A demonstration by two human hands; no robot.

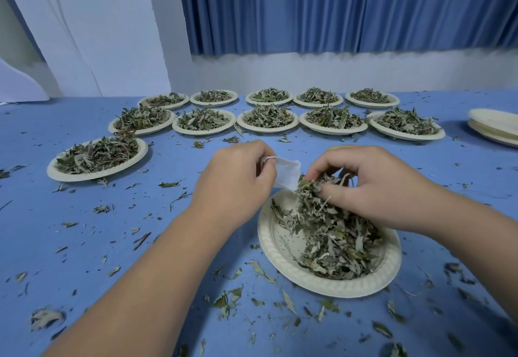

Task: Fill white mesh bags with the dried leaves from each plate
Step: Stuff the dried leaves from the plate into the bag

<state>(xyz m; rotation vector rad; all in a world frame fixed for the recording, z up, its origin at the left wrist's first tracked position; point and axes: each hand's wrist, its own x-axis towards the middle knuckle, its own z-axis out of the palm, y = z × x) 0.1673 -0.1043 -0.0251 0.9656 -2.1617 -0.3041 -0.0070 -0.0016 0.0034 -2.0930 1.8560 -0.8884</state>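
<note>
Tabletop (pixel 84 244), left hand (pixel 238 177) pinching bag (pixel 288 171) beside leaves (pixel 336 241)

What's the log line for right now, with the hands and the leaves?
stage: filling | left hand: pinches white mesh bag | right hand: grips dried leaves above near plate | waiting: full plates behind

The location was an indoor packing station set up in a plain room. A blue-covered table (pixel 36 216) carried two rows of paper plates (pixel 267 130) heaped with dried leaves (pixel 267 116), plus a stack of empty plates (pixel 496 123). A pleated blue curtain (pixel 336 6) and white panels (pixel 106 34) formed the backdrop.
</note>
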